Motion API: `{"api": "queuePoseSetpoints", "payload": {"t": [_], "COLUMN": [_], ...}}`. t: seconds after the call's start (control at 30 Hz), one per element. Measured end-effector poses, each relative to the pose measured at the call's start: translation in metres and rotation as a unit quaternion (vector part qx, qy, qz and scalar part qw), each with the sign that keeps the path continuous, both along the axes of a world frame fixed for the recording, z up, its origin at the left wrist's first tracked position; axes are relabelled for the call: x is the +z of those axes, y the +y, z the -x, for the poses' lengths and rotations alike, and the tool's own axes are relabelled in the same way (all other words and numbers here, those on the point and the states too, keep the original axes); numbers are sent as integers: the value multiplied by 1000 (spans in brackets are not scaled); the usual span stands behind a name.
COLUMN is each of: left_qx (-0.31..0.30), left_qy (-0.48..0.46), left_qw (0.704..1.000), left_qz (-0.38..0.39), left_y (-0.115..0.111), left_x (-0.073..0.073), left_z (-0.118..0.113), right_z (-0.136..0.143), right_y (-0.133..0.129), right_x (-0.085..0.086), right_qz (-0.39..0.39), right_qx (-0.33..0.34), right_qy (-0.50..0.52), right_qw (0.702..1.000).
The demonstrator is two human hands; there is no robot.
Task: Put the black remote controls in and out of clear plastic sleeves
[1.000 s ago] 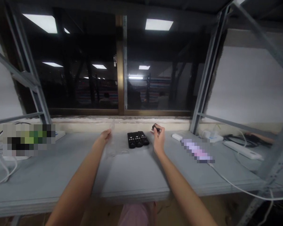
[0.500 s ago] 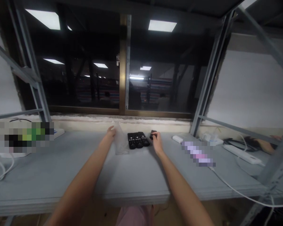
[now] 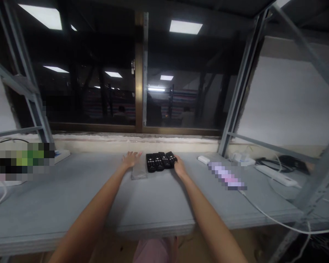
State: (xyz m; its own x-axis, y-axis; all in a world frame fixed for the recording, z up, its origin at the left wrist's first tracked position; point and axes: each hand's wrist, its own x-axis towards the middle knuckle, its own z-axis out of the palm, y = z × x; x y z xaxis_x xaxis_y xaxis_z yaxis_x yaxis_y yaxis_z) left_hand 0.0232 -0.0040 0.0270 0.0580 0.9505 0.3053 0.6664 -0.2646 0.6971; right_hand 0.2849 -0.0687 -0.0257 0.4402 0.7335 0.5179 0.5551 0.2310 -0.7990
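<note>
Several black remote controls (image 3: 154, 162) lie side by side on the grey shelf (image 3: 153, 197). My right hand (image 3: 180, 168) is closed around the right edge of the rightmost remote control (image 3: 170, 159), which sits tilted against the others. To the left of the row lies a clear plastic bag (image 3: 139, 171), flat on the surface. My left hand (image 3: 131, 159) rests at the bag's top end with its fingers spread and nothing gripped.
Right of my right hand are a white plug (image 3: 203, 159) and a pixelated purple item (image 3: 227, 176) with a white cable. A white power strip (image 3: 276, 175) lies farther right. Metal uprights (image 3: 239, 87) flank the window behind. Pixelated objects and cables stand at left.
My right hand has brought its remote control leftward against the row. My left hand has let go of the plastic bag, which has dropped from upright to flat, and its fingers have spread.
</note>
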Motion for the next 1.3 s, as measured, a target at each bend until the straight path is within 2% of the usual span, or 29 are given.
{"api": "queuePoseSetpoints", "payload": {"t": [0.2, 0.47, 0.6, 0.73, 0.83, 0.93, 1.0, 1.07, 1.13, 1.23, 1.3], "left_qx": [-86, -97, -99, -121, -65, 17, 51, 67, 61, 40, 25], "left_qy": [24, 97, 13, -106, -167, -175, -159, -157, -163, -139, -103], "left_qw": [994, 990, 995, 983, 975, 976, 979, 980, 980, 984, 988], "left_qz": [56, 35, -10, -87, -131, -126, -114, -105, -101, -105, -110], "left_y": [-11, -15, -15, -6, 4, 8, 8, 6, 6, 10, 15], "left_x": [0, -8, -5, 3, 6, 3, 1, -1, -2, -4, -7], "left_z": [-3, -8, -10, -4, 10, 27, 36, 39, 39, 37, 37], "right_z": [-4, 4, 10, 16, 22, 29, 37, 49, 64, 91, 108], "right_y": [0, -10, -19, -27, -32, -41, -50, -62, -71, -74, -66], "right_x": [-1, 2, 7, 13, 20, 31, 42, 54, 66, 84, 94], "right_qz": [53, 91, 120, 127, 133, 102, 29, -44, -81, -94, -68], "right_qx": [-54, -95, -112, -118, -133, -136, -89, 17, 118, 186, 223], "right_qy": [-28, -111, -142, -161, -173, -197, -235, -299, -372, -472, -538], "right_qw": [997, 985, 976, 972, 967, 966, 967, 953, 917, 856, 810]}}
